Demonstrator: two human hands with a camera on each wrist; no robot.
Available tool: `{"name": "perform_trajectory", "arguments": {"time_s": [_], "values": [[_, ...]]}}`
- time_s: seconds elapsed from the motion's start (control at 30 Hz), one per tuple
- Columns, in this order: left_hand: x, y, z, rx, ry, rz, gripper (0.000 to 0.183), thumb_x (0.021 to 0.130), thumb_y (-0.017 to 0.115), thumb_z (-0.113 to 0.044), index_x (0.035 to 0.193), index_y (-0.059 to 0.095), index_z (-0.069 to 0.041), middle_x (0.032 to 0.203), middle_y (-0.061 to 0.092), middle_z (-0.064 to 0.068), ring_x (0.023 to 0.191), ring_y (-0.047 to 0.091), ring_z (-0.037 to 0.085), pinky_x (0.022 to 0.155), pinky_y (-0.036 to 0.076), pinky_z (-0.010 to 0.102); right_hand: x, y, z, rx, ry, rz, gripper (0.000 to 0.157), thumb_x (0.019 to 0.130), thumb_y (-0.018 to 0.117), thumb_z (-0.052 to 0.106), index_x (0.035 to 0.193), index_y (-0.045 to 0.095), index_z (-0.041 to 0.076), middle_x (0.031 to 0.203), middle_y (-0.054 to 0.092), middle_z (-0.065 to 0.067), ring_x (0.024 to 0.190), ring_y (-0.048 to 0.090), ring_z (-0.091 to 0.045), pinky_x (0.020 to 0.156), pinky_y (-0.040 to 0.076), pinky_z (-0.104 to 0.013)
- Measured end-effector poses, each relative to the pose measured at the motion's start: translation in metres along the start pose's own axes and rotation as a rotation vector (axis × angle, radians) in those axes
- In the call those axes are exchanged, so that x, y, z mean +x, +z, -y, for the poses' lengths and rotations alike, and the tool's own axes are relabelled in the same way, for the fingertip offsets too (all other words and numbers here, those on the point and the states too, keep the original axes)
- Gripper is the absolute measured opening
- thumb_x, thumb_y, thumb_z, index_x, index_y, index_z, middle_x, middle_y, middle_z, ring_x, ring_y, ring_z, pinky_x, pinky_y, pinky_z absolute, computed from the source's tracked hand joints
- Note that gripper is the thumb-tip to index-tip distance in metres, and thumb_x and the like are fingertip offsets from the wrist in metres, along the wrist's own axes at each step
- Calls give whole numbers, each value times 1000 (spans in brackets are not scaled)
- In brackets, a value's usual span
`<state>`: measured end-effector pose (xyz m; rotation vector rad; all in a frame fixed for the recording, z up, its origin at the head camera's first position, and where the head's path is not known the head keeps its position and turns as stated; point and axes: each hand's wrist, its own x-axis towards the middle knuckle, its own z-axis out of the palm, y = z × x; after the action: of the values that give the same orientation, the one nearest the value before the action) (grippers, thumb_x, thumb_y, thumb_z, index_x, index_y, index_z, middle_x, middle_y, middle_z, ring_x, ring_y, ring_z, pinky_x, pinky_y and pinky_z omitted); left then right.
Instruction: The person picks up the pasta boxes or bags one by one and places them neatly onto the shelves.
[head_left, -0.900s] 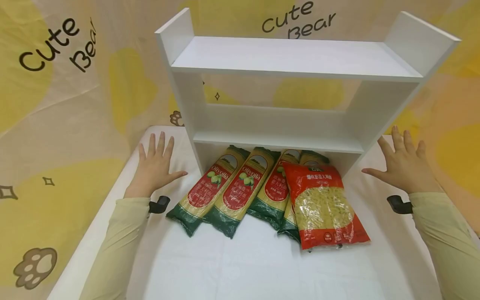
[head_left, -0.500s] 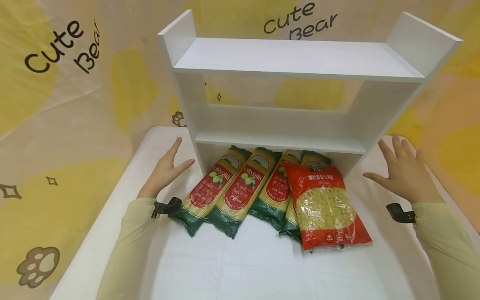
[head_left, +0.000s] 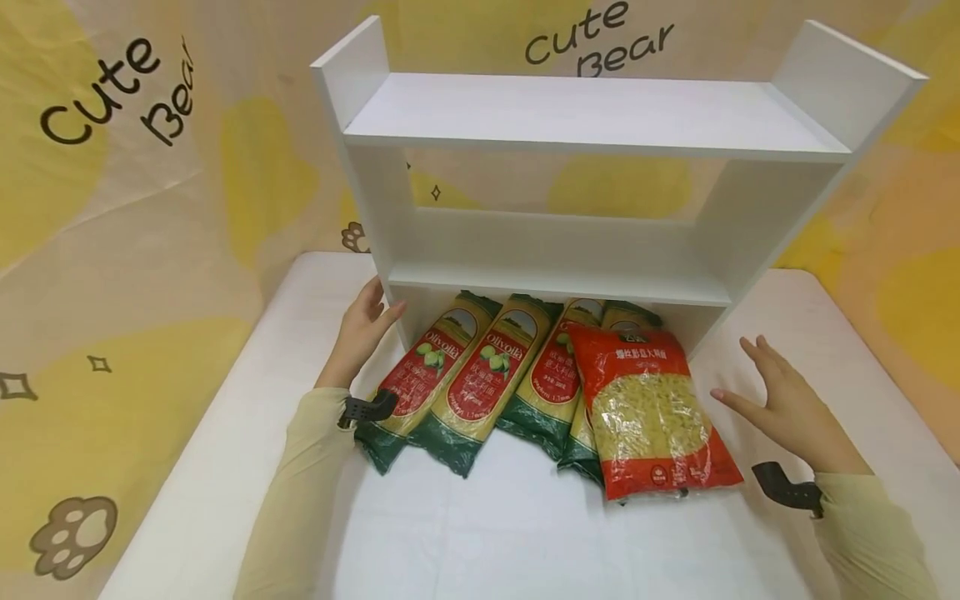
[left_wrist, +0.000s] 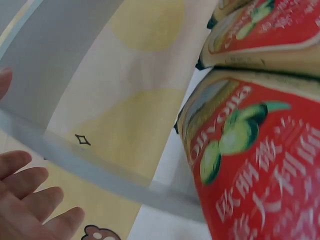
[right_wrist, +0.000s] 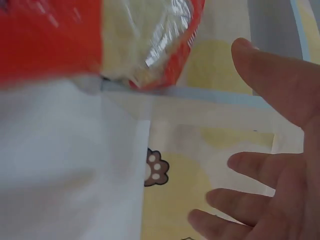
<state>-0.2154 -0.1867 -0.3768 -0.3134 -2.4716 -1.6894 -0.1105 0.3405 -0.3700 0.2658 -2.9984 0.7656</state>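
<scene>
From the lowest compartment of a white panelled shelf unit [head_left: 555,250], four long gold-and-green plastic spaghetti packets [head_left: 487,383] jut onto the white worktop [head_left: 465,542]; one plump red plastic bag [head_left: 651,412] of yellow pasta overlaps the rightmost. The left hand [head_left: 360,335] straddles the unit's left panel, grip loosely open, contact unclear; the right hand [head_left: 797,417], grip spread and empty, is near the bag.

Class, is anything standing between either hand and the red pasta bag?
Nothing visible blocks the right hand; only white tabletop shows in the gap to the red pasta bag. Between the left hand and that bag lie green-ended spaghetti packets, and its fingers are outside the shelf's left side panel.
</scene>
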Motion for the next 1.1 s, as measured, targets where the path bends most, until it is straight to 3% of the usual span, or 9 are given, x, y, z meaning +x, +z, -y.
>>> {"name": "perform_trajectory", "arguments": {"time_s": [0.13, 0.33, 0.6, 0.77, 0.9, 1.1], "values": [[4, 6, 1, -44, 14, -53, 63, 93, 59, -15, 147, 29, -5, 147, 35, 18, 136, 31, 29, 110, 25, 41, -12, 13, 1, 59, 48, 30, 83, 90, 62, 35, 148, 17, -4, 143, 21, -39, 125, 23, -60, 94, 21, -72], [8, 14, 1, -116, 24, -79, 58, 93, 59, -13, 144, 33, -3, 141, 43, 20, 129, 41, 32, 104, 35, 45, -21, 26, 0, 123, 114, 72, 73, 93, 58, 33, 144, 24, -8, 132, 39, -39, 113, 41, -56, 88, 36, -66], [10, 24, 4, -26, -1, -133, 52, 94, 57, -18, 140, 38, -3, 138, 46, 20, 126, 44, 34, 98, 40, 50, -24, 39, -2, 226, 154, 113, 62, 96, 55, 28, 140, 30, -9, 120, 54, -34, 105, 53, -49, 79, 46, -61], [13, 25, 3, 56, -23, -174, 44, 94, 54, -19, 134, 44, -1, 134, 49, 22, 124, 46, 35, 97, 41, 50, -21, 46, 0, 287, 190, 145, 59, 96, 54, 30, 138, 34, -6, 109, 60, -24, 96, 59, -26, 76, 51, -40], [14, 26, 2, 110, -50, -160, 37, 97, 49, -17, 127, 49, 3, 130, 52, 25, 120, 49, 37, 96, 41, 52, -18, 51, 2, 325, 224, 149, 57, 96, 55, 32, 136, 39, -5, 107, 61, -19, 87, 56, -9, 71, 47, -24], [15, 26, 2, 144, -37, -137, 36, 98, 44, -12, 128, 47, 8, 129, 51, 29, 119, 49, 40, 95, 42, 53, -16, 54, 4, 321, 247, 226, 65, 95, 55, 35, 134, 35, -13, 117, 54, -29, 99, 55, -29, 74, 49, -33]]}}
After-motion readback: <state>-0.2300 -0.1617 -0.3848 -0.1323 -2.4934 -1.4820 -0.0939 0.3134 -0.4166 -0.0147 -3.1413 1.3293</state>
